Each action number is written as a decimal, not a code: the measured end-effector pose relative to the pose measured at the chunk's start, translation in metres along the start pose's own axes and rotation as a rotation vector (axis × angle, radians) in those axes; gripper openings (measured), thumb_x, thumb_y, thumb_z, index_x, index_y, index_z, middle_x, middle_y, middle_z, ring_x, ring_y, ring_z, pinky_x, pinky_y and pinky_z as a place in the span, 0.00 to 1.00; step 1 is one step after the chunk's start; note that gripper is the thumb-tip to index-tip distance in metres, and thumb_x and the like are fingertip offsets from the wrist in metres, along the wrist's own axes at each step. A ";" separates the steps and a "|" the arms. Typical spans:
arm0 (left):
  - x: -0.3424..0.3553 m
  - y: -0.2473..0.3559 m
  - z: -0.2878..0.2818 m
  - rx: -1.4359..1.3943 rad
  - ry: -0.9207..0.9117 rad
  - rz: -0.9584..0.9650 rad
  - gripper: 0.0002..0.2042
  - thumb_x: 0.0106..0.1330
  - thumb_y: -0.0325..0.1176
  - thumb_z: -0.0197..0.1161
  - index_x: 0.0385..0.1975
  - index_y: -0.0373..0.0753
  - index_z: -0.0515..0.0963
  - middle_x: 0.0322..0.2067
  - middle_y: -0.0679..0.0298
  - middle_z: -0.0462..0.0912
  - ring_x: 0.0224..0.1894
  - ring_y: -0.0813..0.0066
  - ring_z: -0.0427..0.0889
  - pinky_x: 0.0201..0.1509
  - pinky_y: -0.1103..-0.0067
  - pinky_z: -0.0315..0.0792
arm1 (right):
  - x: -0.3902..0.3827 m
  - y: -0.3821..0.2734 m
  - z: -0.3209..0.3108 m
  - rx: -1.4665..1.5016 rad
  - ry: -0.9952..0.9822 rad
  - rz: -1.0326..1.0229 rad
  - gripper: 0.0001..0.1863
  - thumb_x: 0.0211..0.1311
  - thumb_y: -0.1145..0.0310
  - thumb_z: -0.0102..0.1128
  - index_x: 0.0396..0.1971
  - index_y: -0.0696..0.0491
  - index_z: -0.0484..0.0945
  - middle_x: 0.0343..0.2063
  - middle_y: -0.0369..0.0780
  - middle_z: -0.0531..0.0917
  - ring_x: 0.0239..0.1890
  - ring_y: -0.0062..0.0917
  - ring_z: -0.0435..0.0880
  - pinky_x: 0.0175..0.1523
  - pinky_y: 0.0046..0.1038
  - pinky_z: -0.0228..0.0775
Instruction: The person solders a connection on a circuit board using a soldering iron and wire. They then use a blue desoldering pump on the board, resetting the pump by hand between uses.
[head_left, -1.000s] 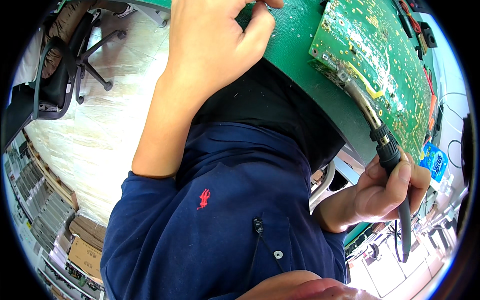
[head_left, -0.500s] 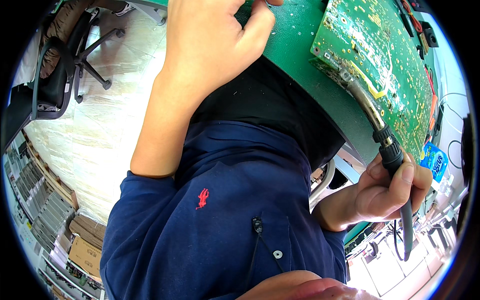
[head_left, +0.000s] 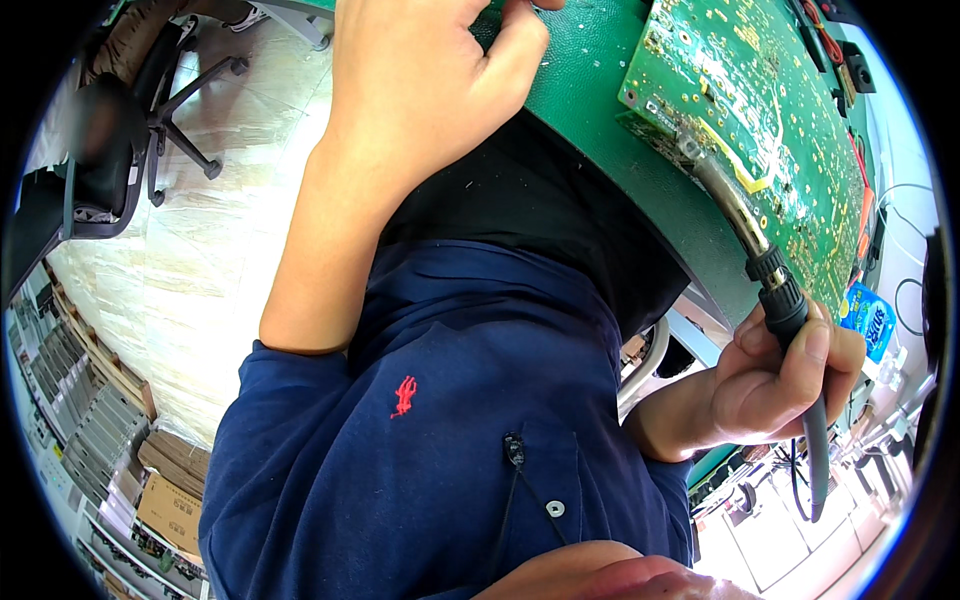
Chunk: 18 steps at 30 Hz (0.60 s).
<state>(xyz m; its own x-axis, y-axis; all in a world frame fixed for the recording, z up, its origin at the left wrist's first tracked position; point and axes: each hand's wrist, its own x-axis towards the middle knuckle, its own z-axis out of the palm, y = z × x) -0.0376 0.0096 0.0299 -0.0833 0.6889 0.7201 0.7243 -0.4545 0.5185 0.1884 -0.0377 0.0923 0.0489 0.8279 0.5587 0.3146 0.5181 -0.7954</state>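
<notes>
My right hand (head_left: pixel 785 375) grips the dark handle of a soldering iron (head_left: pixel 741 215), whose metal shaft slants up and left. Its tip meets the lower left edge of a large green circuit board (head_left: pixel 735 90); I cannot tell whether it touches the board or lies just in front of it. The board is covered with gold pads and traces. My left hand (head_left: pixel 445 75) is at the top of the view, left of the board, with its fingers curled in. The fingertips are partly cut off by the upper edge, and whatever they hold is hidden.
A green mat (head_left: pixel 580 95) covers the table under the board. Beyond the board lie red wires (head_left: pixel 826 45) and black parts. A blue packet (head_left: pixel 868 322) is near my right hand. On the left are an office chair (head_left: pixel 105 180) and cardboard boxes (head_left: pixel 170 510).
Both hands and the soldering iron stay almost where they were. The circuit board has shifted very slightly to the left and up in the view.
</notes>
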 end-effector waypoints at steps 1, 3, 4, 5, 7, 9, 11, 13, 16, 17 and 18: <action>0.000 -0.002 -0.001 0.023 -0.028 -0.018 0.04 0.49 0.21 0.57 0.23 0.37 0.77 0.23 0.61 0.75 0.30 0.62 0.74 0.39 0.72 0.63 | 0.001 0.000 -0.001 -0.009 -0.008 -0.004 0.07 0.59 0.75 0.49 0.21 0.56 0.67 0.08 0.40 0.65 0.08 0.18 0.62 0.16 0.18 0.59; 0.000 -0.006 0.000 0.049 -0.050 -0.031 0.03 0.48 0.21 0.57 0.22 0.37 0.76 0.23 0.61 0.75 0.30 0.61 0.74 0.38 0.72 0.63 | 0.000 0.000 -0.002 -0.021 -0.011 -0.009 0.07 0.59 0.75 0.49 0.22 0.56 0.67 0.08 0.40 0.66 0.08 0.19 0.62 0.16 0.18 0.59; -0.002 -0.008 0.002 0.054 -0.044 -0.028 0.03 0.48 0.21 0.57 0.21 0.37 0.76 0.24 0.60 0.75 0.30 0.61 0.74 0.38 0.72 0.62 | 0.000 0.001 -0.003 -0.023 -0.008 -0.009 0.07 0.58 0.75 0.49 0.22 0.56 0.67 0.08 0.40 0.66 0.08 0.19 0.62 0.16 0.18 0.58; -0.001 -0.008 0.002 0.061 -0.036 -0.022 0.03 0.47 0.22 0.57 0.20 0.37 0.76 0.24 0.60 0.75 0.30 0.61 0.74 0.38 0.72 0.62 | -0.001 0.001 -0.003 -0.023 -0.003 -0.011 0.07 0.58 0.75 0.49 0.22 0.57 0.67 0.08 0.40 0.66 0.08 0.19 0.62 0.16 0.18 0.58; 0.001 0.003 -0.003 0.056 -0.100 -0.051 0.07 0.51 0.21 0.57 0.29 0.37 0.76 0.24 0.61 0.75 0.32 0.64 0.75 0.41 0.72 0.64 | -0.004 0.000 -0.003 -0.015 0.040 0.028 0.09 0.57 0.71 0.54 0.23 0.57 0.66 0.10 0.42 0.69 0.10 0.17 0.63 0.17 0.17 0.57; 0.003 -0.004 -0.005 0.059 -0.101 0.053 0.08 0.49 0.21 0.59 0.30 0.36 0.77 0.24 0.60 0.77 0.29 0.64 0.77 0.36 0.74 0.66 | -0.004 -0.001 0.001 -0.015 0.064 0.039 0.09 0.56 0.72 0.54 0.22 0.58 0.65 0.10 0.41 0.69 0.10 0.17 0.63 0.17 0.17 0.56; 0.000 -0.009 -0.005 0.046 -0.137 0.044 0.06 0.48 0.25 0.60 0.28 0.37 0.78 0.27 0.58 0.79 0.31 0.59 0.79 0.36 0.73 0.70 | -0.002 -0.002 0.002 0.041 0.036 -0.007 0.09 0.56 0.74 0.51 0.19 0.58 0.65 0.10 0.41 0.68 0.10 0.16 0.62 0.17 0.16 0.55; 0.003 0.001 -0.011 0.018 -0.144 0.028 0.08 0.47 0.26 0.61 0.29 0.38 0.78 0.29 0.58 0.79 0.34 0.59 0.78 0.40 0.72 0.69 | -0.001 -0.008 -0.001 -0.011 0.041 0.068 0.09 0.56 0.74 0.53 0.20 0.57 0.65 0.11 0.38 0.68 0.11 0.16 0.64 0.18 0.17 0.55; 0.010 0.005 -0.020 -0.035 -0.125 0.005 0.09 0.48 0.26 0.61 0.30 0.38 0.78 0.31 0.59 0.78 0.36 0.59 0.77 0.44 0.73 0.66 | -0.001 -0.005 -0.006 0.038 0.002 0.051 0.07 0.55 0.78 0.53 0.21 0.58 0.66 0.10 0.36 0.69 0.10 0.17 0.67 0.20 0.18 0.57; 0.016 0.006 -0.024 0.005 -0.109 0.028 0.08 0.49 0.25 0.60 0.31 0.37 0.77 0.32 0.59 0.78 0.36 0.61 0.77 0.43 0.74 0.68 | -0.001 -0.004 -0.006 0.038 -0.001 0.023 0.07 0.55 0.79 0.54 0.22 0.58 0.66 0.09 0.36 0.69 0.10 0.16 0.67 0.20 0.18 0.58; 0.020 0.005 -0.027 0.020 -0.071 0.039 0.08 0.50 0.25 0.60 0.31 0.36 0.77 0.33 0.59 0.79 0.36 0.62 0.77 0.43 0.74 0.68 | -0.001 -0.004 -0.007 0.032 -0.017 -0.005 0.07 0.55 0.81 0.54 0.22 0.58 0.67 0.09 0.36 0.69 0.11 0.16 0.67 0.21 0.18 0.59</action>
<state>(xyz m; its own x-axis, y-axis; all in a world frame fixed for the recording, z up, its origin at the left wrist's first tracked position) -0.0537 0.0060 0.0594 -0.0064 0.7094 0.7047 0.7400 -0.4707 0.4805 0.1939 -0.0420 0.0967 0.0310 0.8290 0.5584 0.2838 0.5284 -0.8002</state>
